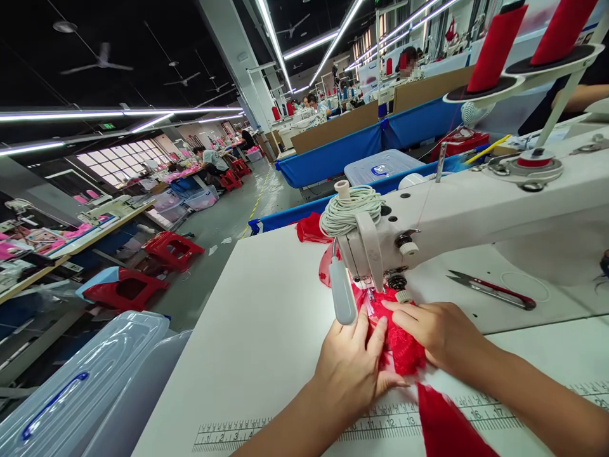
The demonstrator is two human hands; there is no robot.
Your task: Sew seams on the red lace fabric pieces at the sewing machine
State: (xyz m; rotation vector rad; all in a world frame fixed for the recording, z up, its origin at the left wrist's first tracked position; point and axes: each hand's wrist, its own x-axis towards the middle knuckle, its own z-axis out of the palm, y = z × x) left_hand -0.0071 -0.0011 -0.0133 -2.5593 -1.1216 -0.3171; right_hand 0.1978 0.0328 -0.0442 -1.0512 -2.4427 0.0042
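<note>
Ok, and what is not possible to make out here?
- Head view, front red cloth: near end, cut off by bottom edge.
- Head view, ruler: some numbers, covered by left forearm.
- Head view, sewing machine: right end, cut off by right edge.
- Head view, distant worker: hands, too small.

Left grip (349, 362) and right grip (442, 330) hold red lace fabric (405, 348).

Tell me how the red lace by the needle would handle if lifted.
The red lace is probably floppy, since it bunches between the left hand and the right hand. It also looks thin, so likely light for its size.
</note>
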